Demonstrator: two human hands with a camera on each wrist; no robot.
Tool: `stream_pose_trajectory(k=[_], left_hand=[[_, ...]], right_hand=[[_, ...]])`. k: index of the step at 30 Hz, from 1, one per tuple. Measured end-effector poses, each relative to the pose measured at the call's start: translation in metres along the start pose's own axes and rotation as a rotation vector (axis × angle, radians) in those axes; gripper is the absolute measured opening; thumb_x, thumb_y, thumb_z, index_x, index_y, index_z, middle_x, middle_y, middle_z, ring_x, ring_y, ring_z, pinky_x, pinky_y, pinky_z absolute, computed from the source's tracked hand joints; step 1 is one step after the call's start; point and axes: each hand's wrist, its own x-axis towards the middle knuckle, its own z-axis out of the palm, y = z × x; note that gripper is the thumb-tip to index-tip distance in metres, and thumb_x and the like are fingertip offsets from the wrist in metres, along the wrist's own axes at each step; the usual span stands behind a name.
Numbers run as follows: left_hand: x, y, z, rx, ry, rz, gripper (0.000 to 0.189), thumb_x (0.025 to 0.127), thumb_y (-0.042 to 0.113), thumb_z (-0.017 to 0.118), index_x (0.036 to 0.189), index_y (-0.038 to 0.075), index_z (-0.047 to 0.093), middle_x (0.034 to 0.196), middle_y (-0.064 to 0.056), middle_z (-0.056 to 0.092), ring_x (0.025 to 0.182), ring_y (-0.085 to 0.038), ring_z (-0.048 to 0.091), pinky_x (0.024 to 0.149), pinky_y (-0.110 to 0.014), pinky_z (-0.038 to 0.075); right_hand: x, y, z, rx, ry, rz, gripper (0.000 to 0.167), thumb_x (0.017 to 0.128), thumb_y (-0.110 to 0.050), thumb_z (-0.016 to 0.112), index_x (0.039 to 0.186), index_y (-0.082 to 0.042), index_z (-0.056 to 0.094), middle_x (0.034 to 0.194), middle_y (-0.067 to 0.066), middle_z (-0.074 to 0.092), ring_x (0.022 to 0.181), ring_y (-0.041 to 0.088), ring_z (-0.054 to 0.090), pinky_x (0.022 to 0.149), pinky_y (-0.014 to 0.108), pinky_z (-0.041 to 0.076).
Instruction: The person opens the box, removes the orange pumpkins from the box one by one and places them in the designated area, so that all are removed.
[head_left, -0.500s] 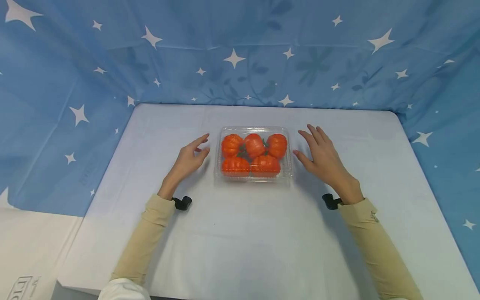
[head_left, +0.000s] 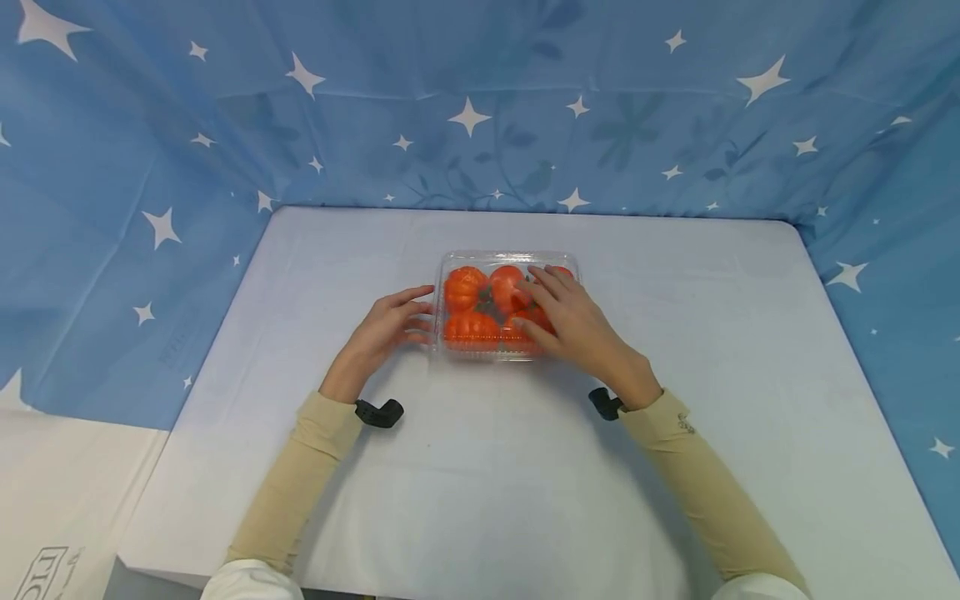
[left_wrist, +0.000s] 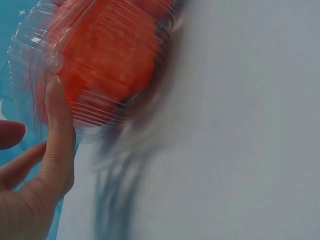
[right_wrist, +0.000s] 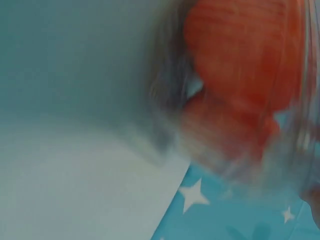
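Note:
A clear plastic clamshell box lies on the white table, its lid down. Ribbed red-orange tomatoes, several of them, show through it in two rows. My left hand is at the box's left side, fingers extended toward it. In the left wrist view a fingertip is right at the rim of the box. Above the right part of the lid, my right hand spreads its fingers, overlapping the tomatoes there. The right wrist view is blurred and shows the tomatoes through the plastic.
A white cloth covers the table. Blue curtain with white stars hangs along the back and both sides. A pale printed surface is at the lower left.
My right hand has moved left, from beside the box to over its lid. My left hand has come right and slightly down, to the box's left edge. The box stays about where it was.

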Motion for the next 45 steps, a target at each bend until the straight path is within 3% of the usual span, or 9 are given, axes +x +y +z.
stream_pose_trajectory(k=[5,12,18,29,35,45], left_hand=[[0.002,-0.001,-0.001,-0.048,-0.009,-0.019,0.047,0.106,0.012,0.051,0.153,0.008,0.047,0.124,-0.013,0.059,0.087,-0.019,0.066,0.078,-0.031,0.062],[0.004,-0.002,-0.001,-0.049,-0.005,-0.007,0.046,0.105,0.009,0.054,0.150,0.006,0.049,0.106,-0.005,0.067,0.085,-0.019,0.064,0.075,-0.031,0.062],[0.007,-0.005,-0.001,-0.053,-0.012,-0.011,0.046,0.104,0.009,0.055,0.150,0.006,0.050,0.106,-0.004,0.069,0.086,-0.018,0.064,0.075,-0.031,0.063],[0.010,-0.009,-0.001,-0.057,0.011,-0.001,0.047,0.102,0.005,0.058,0.148,0.005,0.051,0.097,-0.001,0.070,0.080,-0.014,0.065,0.068,-0.028,0.061],[0.011,-0.010,0.001,-0.052,0.023,0.000,0.046,0.102,0.006,0.058,0.148,0.007,0.053,0.098,0.000,0.071,0.083,-0.014,0.065,0.068,-0.027,0.061],[0.013,-0.016,0.002,-0.058,0.045,0.008,0.050,0.100,0.009,0.064,0.149,0.008,0.053,0.105,-0.003,0.067,0.084,-0.013,0.066,0.068,-0.026,0.059]], right_hand=[[0.010,-0.016,0.013,-0.013,-0.021,-0.049,0.050,0.095,-0.031,0.074,0.136,-0.005,0.062,0.146,0.027,0.054,0.136,0.052,0.049,0.114,0.064,0.039],[0.019,-0.037,0.030,-0.109,-0.079,-0.091,0.055,0.094,-0.039,0.074,0.139,-0.010,0.060,0.150,0.022,0.053,0.140,0.044,0.048,0.118,0.061,0.036],[0.023,-0.047,0.042,-0.152,-0.050,-0.116,0.060,0.091,-0.043,0.078,0.136,-0.007,0.062,0.146,0.022,0.056,0.137,0.044,0.050,0.115,0.056,0.043],[0.031,-0.074,0.053,-0.386,-0.100,-0.190,0.052,0.092,-0.034,0.074,0.132,-0.002,0.061,0.138,0.023,0.062,0.128,0.054,0.057,0.109,0.062,0.046],[0.031,-0.076,0.059,-0.450,-0.059,-0.220,0.044,0.094,-0.026,0.072,0.127,0.002,0.064,0.136,0.025,0.064,0.123,0.051,0.061,0.106,0.060,0.049],[0.027,-0.074,0.063,-0.422,0.035,-0.232,0.040,0.092,-0.021,0.074,0.123,0.003,0.064,0.130,0.024,0.068,0.120,0.049,0.065,0.105,0.058,0.050]])
